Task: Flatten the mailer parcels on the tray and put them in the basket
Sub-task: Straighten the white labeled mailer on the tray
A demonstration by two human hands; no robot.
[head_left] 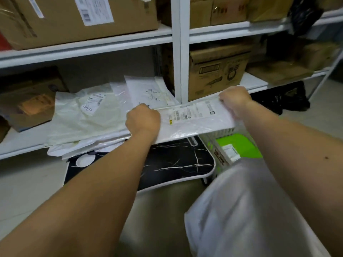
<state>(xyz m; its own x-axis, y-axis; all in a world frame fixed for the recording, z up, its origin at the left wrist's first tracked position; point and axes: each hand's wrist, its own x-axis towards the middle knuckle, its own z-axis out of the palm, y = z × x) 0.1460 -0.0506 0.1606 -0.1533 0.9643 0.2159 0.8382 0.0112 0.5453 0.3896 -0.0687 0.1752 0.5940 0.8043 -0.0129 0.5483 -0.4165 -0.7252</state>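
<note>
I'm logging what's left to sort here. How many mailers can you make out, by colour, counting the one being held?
White or clear mailers: 4, namely the held one, and on the shelf a crumpled one, a flat one and a clear one
Green mailers: 1, in the basket
Total: 5; the overlapping pile may hide more.

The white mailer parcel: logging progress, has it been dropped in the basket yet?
No: both the left hand and right hand grip the white mailer parcel above the basket.

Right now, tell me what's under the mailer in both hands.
Under the mailer, held by the left hand and right hand, show the black tray and the basket with a green parcel. The rest of the basket is covered.
</note>
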